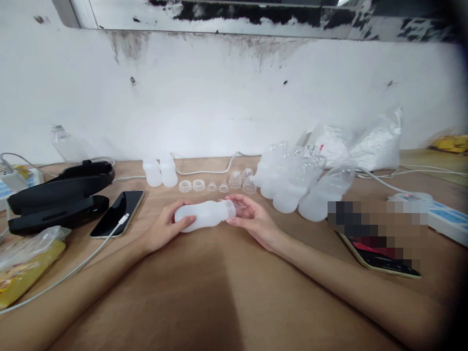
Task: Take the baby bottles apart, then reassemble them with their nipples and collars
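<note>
A frosted white baby bottle [204, 215] lies sideways between my hands, just above the wooden table. Its base end is wrapped by my left hand [171, 220], thumb across the near side. At the neck end, my right hand [252, 217] has its fingers closed around the clear collar [230, 209]; a clear nipple shows partly within those fingers. Behind the bottle sit two collar rings [192, 185], two small clear nipples [217, 186] and several clear domed caps [242, 180]. Two open white bottles [160, 171] stand upright farther back.
Several capped bottles [292, 180] cluster at the right, before plastic bags [358, 146]. A phone [117, 214] with a white cable, a black case [60, 195] and a yellow packet [31, 268] are left. Another phone [380, 258] and a power strip [449, 222] are right.
</note>
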A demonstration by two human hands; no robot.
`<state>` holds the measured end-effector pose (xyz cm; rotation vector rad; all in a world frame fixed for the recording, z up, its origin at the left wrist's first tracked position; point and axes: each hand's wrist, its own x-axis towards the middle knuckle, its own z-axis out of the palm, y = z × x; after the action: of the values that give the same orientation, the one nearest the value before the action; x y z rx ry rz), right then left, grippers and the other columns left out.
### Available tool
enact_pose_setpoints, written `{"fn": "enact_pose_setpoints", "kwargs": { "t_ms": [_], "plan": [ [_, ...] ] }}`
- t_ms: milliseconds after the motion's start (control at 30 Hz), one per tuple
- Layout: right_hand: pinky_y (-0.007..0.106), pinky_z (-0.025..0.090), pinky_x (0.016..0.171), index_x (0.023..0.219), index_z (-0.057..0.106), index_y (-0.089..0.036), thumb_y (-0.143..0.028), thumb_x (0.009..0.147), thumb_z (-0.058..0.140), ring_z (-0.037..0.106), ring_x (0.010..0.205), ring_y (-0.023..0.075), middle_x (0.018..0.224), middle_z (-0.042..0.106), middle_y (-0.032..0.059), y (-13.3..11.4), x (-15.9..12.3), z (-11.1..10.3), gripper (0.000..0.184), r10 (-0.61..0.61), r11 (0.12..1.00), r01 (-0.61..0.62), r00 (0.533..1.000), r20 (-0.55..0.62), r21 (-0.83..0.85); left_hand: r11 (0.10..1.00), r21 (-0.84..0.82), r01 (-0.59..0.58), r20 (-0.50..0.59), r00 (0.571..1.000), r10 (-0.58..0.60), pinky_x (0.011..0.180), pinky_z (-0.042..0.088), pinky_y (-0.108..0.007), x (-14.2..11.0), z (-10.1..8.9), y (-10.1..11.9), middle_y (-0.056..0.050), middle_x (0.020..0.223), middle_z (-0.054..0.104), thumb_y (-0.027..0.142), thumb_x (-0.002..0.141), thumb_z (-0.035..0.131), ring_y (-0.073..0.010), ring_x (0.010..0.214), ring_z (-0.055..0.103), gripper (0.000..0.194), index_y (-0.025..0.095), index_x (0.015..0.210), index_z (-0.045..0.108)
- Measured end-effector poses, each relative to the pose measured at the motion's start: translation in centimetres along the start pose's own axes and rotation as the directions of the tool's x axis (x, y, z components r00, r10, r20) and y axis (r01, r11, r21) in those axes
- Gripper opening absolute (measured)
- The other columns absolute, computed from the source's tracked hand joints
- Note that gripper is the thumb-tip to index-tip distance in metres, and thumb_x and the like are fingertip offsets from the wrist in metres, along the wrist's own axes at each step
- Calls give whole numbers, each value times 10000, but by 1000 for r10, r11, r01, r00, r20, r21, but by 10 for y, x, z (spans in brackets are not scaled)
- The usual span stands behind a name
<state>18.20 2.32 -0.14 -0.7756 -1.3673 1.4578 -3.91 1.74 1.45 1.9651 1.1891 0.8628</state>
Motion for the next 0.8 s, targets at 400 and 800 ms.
{"fn": "enact_pose_setpoints", "kwargs": {
  "t_ms": [400, 800],
  "plan": [
    [309, 454, 778, 1046, 540, -247, -245, 636, 685, 578, 835, 136, 1064, 577, 24, -2, -5, -2, 435, 0, 953, 15, 999, 50, -302, 956, -129, 264, 155, 957, -243, 356, 306, -194, 0, -2, 5, 16, 548, 535, 503, 780, 424, -85, 376, 420, 399, 150, 932, 531],
    [335, 451, 795, 969, 559, -224, -257, 624, 689, 573, 904, 175, 1016, 605, 38, 1, -2, -2, 371, 7, 949, -4, 1000, 7, -316, 782, 442, -439, 40, 881, 472, 905, 376, -412, -3, -3, -11, -126, 1205, 433, 388, 727, 576, -258, 1111, 432, 514, 168, 1142, 368]
  ]
}}
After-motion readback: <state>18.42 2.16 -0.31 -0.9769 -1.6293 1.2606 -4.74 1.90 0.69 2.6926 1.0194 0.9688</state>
